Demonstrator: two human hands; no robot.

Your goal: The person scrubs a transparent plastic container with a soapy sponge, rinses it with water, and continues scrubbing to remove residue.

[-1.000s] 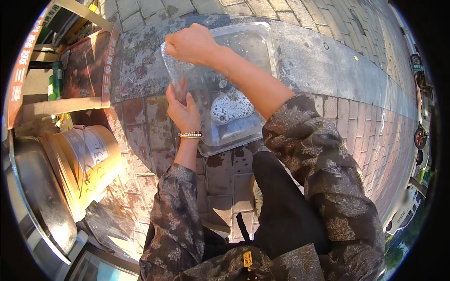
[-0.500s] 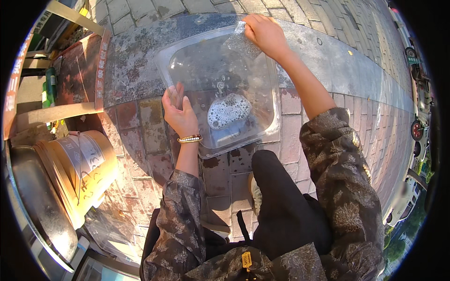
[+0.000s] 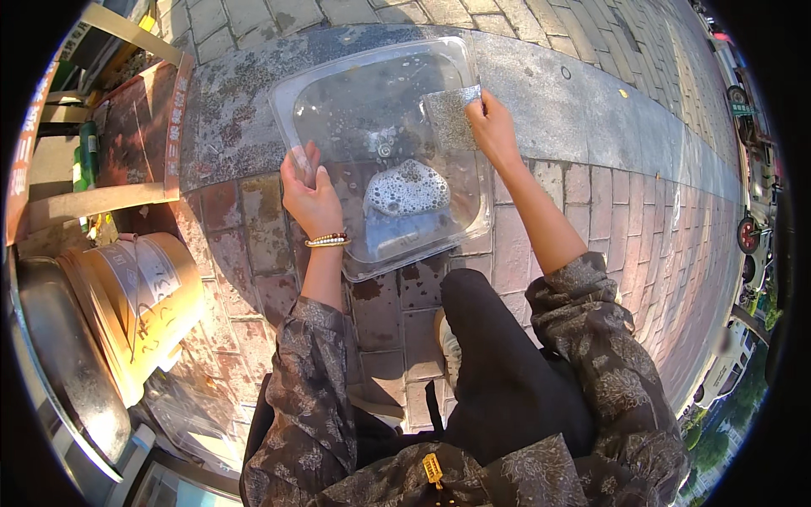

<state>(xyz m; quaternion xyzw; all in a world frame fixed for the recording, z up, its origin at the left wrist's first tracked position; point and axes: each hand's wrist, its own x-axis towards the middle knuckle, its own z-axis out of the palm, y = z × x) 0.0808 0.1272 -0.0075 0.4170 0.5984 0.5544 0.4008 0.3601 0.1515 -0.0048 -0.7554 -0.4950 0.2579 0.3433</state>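
Observation:
A clear plastic tub (image 3: 338,95) with rounded corners is in front of me, with white suds (image 3: 410,188) and some water gathered in its near half. My left hand (image 3: 311,198) grips its left side, thumb apart from the fingers, which show through the clear wall. At the right side, my closed right hand (image 3: 494,131) pinches the corner of a silvery-grey scrubbing cloth (image 3: 449,120). The cloth spreads over the inner right part of the tub; whether it touches the plastic I cannot tell.
Brick paving (image 3: 384,317) lies below, crossed by a grey stone strip (image 3: 541,101). On the left stand a yellow bucket (image 3: 152,287), a metal basin (image 3: 72,363) and a wooden frame (image 3: 101,203) near green bottles (image 3: 88,152). Parked vehicles (image 3: 726,363) line the far right.
My right hand has come down from the tub's far right corner along its right side, and the cloth now hangs flatter. Tub and left hand have shifted slightly left.

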